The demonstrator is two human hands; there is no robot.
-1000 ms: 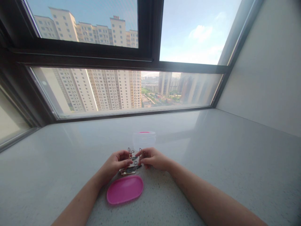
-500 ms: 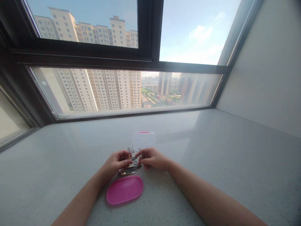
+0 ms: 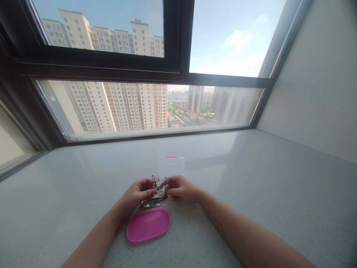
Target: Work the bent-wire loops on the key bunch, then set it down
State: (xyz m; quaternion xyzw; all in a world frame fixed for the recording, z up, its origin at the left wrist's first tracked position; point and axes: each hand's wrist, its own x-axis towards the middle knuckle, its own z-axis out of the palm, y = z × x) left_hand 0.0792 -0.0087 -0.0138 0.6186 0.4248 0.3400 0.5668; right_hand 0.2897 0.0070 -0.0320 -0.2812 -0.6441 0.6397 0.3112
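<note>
My left hand (image 3: 140, 190) pinches a thin dark hair tie (image 3: 154, 181), whose small loops stick up above the fingertips. Facing it across a narrow gap, my right hand (image 3: 182, 188) grips a second dark hair tie (image 3: 166, 181). Below and between the fingers lies a little heap of hair clips (image 3: 153, 202), dark and shiny metallic, partly covered by my hands. Small rings (image 3: 160, 193) show among them. Close in front of the heap is a pink oval lid (image 3: 148, 225), lying flat with its rim up.
Just beyond my hands stands a clear plastic container (image 3: 171, 167) with a bit of pink showing at its top. The pale speckled sill (image 3: 251, 186) runs back to a dark window frame (image 3: 156, 136). A white wall (image 3: 315, 85) rises on the right.
</note>
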